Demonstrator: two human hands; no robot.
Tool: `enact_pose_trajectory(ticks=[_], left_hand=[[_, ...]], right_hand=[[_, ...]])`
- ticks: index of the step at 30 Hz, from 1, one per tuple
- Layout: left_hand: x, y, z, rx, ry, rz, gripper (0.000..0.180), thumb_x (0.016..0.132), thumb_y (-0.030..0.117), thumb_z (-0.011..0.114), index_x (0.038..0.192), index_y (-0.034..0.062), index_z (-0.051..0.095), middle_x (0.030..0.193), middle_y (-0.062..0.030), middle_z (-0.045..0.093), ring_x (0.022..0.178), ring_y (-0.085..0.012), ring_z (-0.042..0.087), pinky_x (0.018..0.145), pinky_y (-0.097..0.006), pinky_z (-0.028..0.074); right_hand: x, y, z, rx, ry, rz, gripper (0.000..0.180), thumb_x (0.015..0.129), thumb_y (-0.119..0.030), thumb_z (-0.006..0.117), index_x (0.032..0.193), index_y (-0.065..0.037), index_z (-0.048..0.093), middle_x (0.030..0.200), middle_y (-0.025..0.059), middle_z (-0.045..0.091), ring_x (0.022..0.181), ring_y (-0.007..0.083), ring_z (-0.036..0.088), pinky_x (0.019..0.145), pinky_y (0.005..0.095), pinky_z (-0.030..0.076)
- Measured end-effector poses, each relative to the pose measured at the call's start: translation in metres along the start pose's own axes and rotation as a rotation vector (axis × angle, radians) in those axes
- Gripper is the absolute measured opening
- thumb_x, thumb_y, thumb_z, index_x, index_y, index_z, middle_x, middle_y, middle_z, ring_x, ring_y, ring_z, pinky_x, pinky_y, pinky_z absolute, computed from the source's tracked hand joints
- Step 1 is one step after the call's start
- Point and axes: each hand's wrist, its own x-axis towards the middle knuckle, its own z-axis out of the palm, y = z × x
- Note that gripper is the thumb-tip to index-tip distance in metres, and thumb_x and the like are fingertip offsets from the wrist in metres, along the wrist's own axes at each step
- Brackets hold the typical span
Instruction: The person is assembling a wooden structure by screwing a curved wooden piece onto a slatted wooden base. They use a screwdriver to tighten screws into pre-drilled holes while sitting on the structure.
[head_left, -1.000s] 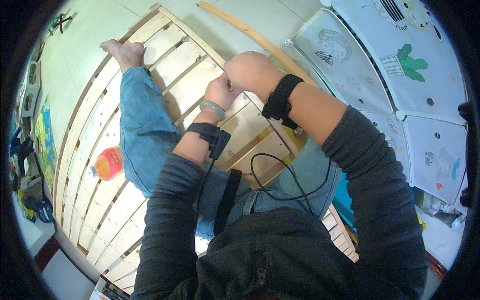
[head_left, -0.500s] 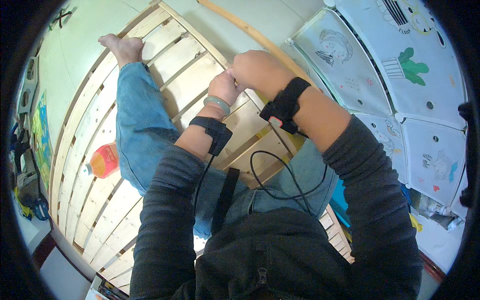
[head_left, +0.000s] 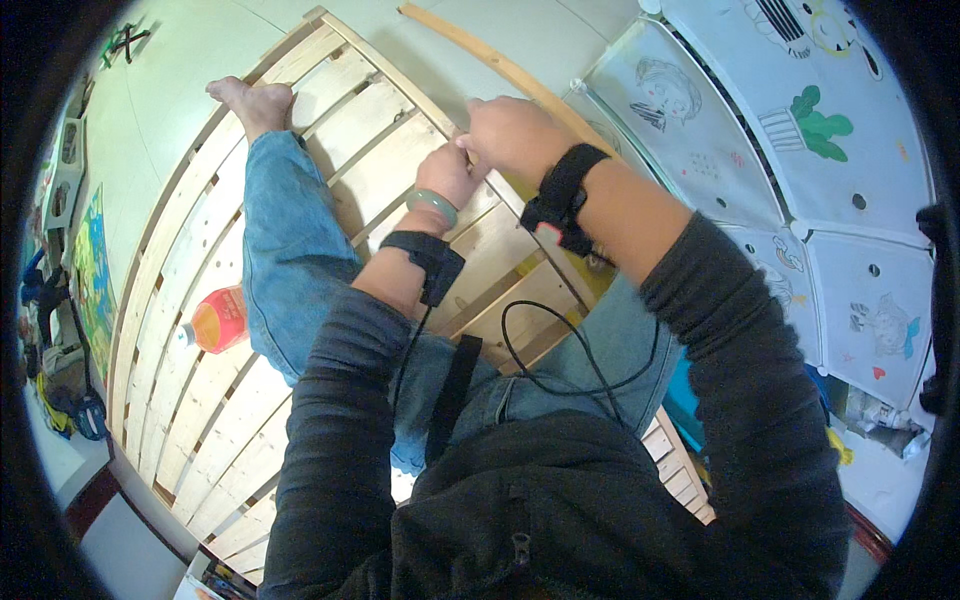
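My left hand (head_left: 449,172), with a pale green bangle (head_left: 433,204) on its wrist, is closed at the side rail of a slatted wooden bed frame (head_left: 375,150). My right hand (head_left: 512,132) curls just beyond it, above the same rail. The fingertips of both meet close together, and whatever they pinch is too small or hidden to make out. Black straps with small boxes (head_left: 425,265) are wrapped round both forearms, and a black cable (head_left: 580,395) loops across my lap.
A bottle of orange liquid with a red label (head_left: 218,320) lies on the slats beside my jeans-covered leg (head_left: 295,240). A long curved wooden strip (head_left: 480,45) lies past the frame. White cabinet panels with drawings (head_left: 760,150) stand at the right.
My right hand has turned slightly at the wrist, its knuckles shifting a little. My left hand stays at the rail, and the whole view has shifted slightly.
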Motion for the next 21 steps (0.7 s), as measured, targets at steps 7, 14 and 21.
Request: enact_pose_trajectory(ticks=[7,14,21], left_hand=[[0.020,-0.035,-0.020,-0.043,-0.270,0.289,0.039,0.083,0.035,0.066,0.113,0.0108,0.056,0.078,-0.0153,0.064,0.079,-0.0337,0.063,0.073,-0.039,0.050],[0.001,-0.018,-0.003,-0.062,0.030,-0.001,0.037,0.077,0.032,0.070,0.104,0.0097,0.059,0.083,-0.0164,0.066,0.080,-0.0355,0.064,0.073,-0.041,0.051],[0.008,-0.001,-0.009,0.022,-0.025,-0.056,0.034,0.076,0.029,0.067,0.104,0.0110,0.060,0.086,-0.0173,0.066,0.084,-0.0359,0.063,0.075,-0.043,0.050]], right_hand=[[-0.010,0.004,0.000,0.072,0.016,-0.280,0.016,0.081,-0.021,0.059,0.091,-0.011,0.066,0.087,0.0148,0.064,0.083,0.0362,0.062,0.073,0.0436,0.051],[-0.014,0.000,0.010,0.188,-0.039,-0.021,0.018,0.085,-0.025,0.057,0.090,-0.008,0.061,0.095,0.0145,0.062,0.087,0.0374,0.061,0.075,0.0450,0.048],[-0.030,-0.007,0.013,0.316,0.160,0.273,0.052,0.079,-0.048,0.062,0.103,-0.003,0.055,0.084,0.0225,0.066,0.083,0.0398,0.064,0.074,0.0482,0.050]])
